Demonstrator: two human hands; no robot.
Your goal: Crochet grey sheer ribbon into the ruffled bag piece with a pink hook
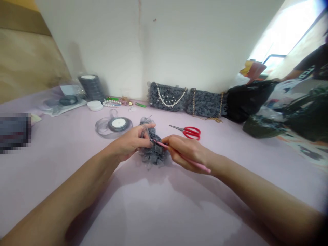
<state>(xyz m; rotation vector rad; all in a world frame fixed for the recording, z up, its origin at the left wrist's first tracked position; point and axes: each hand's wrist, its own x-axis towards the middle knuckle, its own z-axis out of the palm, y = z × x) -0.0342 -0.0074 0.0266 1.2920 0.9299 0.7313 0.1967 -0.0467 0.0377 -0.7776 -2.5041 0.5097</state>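
Observation:
In the middle of the head view, my left hand [135,140] is closed on a grey ruffled crochet piece [153,158], with sheer grey ribbon around its fingers. A pink-handled crochet hook [197,165] is in my right hand [186,152], held like a pen. The hook's tip meets the crochet piece beside my left thumb; the exact stitch is too small to make out. Behind my left hand, a spool of grey organza ribbon [119,123] lies flat with loose loops around it. Red-handled scissors [191,132] rest beyond my right hand, blades pointing left.
Two grey ruffled bags, one with a pearl strand [172,103] and one with a gold chain [194,102], lean against the wall. Stacked ribbon spools [91,89] and beads [111,102] stand at the back left. Black bags [249,99] crowd the right side.

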